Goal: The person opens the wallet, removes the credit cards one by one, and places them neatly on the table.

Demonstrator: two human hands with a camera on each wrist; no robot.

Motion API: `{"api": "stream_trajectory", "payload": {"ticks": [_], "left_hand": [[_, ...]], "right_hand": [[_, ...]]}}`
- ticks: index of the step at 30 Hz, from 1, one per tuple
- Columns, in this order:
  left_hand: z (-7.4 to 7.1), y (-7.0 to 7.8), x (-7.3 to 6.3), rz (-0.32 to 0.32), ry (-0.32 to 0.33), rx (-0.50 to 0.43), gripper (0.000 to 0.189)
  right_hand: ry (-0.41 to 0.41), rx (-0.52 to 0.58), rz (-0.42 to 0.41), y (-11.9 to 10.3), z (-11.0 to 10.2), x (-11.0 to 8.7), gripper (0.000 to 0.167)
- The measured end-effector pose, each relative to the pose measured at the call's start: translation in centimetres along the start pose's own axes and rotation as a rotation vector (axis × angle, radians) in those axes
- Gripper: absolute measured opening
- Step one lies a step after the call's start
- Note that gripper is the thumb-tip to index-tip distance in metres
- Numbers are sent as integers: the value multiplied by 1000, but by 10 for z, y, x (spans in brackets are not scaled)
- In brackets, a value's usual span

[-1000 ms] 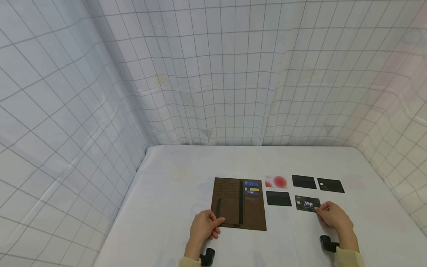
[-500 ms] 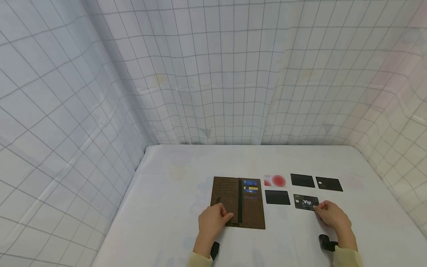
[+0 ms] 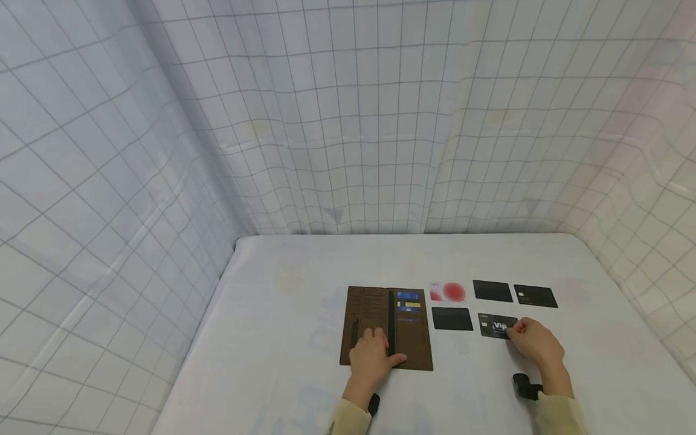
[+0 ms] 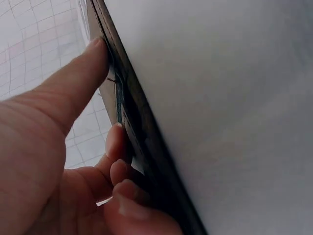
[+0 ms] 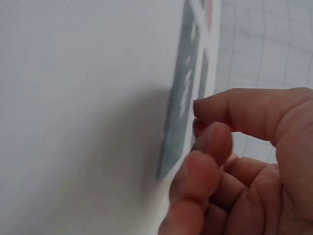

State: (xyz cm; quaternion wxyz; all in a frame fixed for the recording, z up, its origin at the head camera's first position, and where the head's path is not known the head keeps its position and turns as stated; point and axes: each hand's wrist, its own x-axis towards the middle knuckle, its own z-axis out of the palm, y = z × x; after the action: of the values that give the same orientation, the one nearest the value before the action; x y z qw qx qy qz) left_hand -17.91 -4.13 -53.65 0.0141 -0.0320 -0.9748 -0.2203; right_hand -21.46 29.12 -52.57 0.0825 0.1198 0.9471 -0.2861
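A brown long wallet [image 3: 415,344] lies unfolded on the white table, blue and yellow cards [image 3: 408,304] showing in its right-hand slots. My left hand [image 3: 370,361] rests on the wallet's lower part, thumb reaching to the right and the fingers toward the slots. In the left wrist view, the thumb and fingertips touch the wallet [image 4: 129,81] along its inner side. A black card marked "Vip" [image 3: 492,325] lies flat to the right. Over its right end is my right hand [image 3: 538,343], fingers loosely bent; the right wrist view shows nothing held between them.
Around the Vip card lie a white-and-red card [image 3: 448,292], a plain black card [image 3: 452,319], another black card [image 3: 492,290] and a black card with a chip [image 3: 535,296]. Grid-patterned white curtains [image 3: 348,121] enclose the table [image 3: 272,338] at the back and sides.
My left hand has moved right and up from the wallet's lower left corner onto its lower middle, fingers spreading. My right hand has hardly moved, staying by the Vip card.
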Motion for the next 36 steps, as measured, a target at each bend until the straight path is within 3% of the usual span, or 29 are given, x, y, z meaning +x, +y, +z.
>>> {"api": "stream_trajectory", "payload": {"ticks": [4,10,18,20,36], "left_hand": [[3,1,2,-15,-15,12,50],[2,3,2,-18,-16,14,50],[1,2,3,-9,-5,30,50],[2,1,3,-12,-9,32,50],[0,-3,2,-2,2,28,49]], "right_hand": [[44,70,-143,-22,15,6,22],[-5,173,-340,-69,39,24,21],[-59,96,-492,-110,56,50,17],[-67,85,-498,-116,61,53,17],[-34,57,-248,-145,80,55,30]]}}
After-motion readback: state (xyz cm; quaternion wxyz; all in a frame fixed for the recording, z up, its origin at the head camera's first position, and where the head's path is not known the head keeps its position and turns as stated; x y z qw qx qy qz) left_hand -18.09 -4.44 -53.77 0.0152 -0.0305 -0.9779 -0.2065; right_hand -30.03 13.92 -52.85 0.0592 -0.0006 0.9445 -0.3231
